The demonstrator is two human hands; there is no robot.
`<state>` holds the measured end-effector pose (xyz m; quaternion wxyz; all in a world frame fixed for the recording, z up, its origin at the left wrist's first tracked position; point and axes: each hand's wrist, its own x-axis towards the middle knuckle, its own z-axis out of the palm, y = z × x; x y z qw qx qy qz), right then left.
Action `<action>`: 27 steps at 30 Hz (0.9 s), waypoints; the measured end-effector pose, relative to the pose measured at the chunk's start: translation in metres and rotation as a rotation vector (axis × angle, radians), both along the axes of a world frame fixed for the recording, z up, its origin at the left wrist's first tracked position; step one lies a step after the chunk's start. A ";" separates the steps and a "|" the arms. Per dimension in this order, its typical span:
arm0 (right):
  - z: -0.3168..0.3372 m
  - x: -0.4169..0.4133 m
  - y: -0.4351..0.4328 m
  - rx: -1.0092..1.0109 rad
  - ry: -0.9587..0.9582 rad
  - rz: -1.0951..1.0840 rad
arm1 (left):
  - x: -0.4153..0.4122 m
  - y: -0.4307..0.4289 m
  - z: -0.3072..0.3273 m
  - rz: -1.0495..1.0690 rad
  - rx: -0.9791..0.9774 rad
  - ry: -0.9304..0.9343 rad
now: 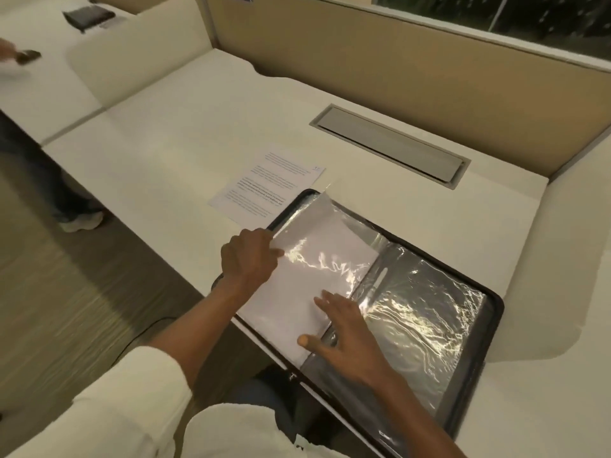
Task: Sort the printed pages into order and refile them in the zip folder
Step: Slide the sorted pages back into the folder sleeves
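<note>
Zip folder (494, 302): lies open on the white desk (165, 133), in front of me.
Plastic sleeve (317, 256): on the folder's left half, with a white sheet inside.
My left hand (248, 259): fingers curled, pinching the sleeve's left edge.
My right hand (344, 332): flat, fingers straight, pressing the sleeve near the spine.
Printed page (264, 186): on the desk, just beside the folder's far left corner.

White desk (185, 127), tan partition (396, 71), striped carpet (66, 292).

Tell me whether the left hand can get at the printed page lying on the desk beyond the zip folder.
Probably yes: bare desk lies between the left hand and the printed page, nothing blocking. It must first release the plastic sleeve it grips.
</note>
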<state>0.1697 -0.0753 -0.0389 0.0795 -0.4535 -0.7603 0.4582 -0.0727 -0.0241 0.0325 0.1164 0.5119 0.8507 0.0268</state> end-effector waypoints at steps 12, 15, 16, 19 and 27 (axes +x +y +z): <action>-0.036 -0.022 0.009 0.370 -0.160 -0.119 | -0.038 0.016 -0.049 0.155 -0.153 -0.057; -0.035 -0.032 0.017 0.376 -0.190 -0.176 | -0.054 0.032 -0.050 0.110 -0.257 -0.039; -0.034 -0.035 0.021 0.370 -0.205 -0.192 | -0.059 0.037 -0.050 0.075 -0.290 -0.028; -0.034 -0.044 0.032 0.335 -0.245 -0.251 | -0.070 0.050 -0.052 -0.052 -0.360 0.018; -0.022 -0.086 0.079 0.165 -0.347 -0.392 | -0.125 0.095 -0.054 -0.168 -0.363 -0.031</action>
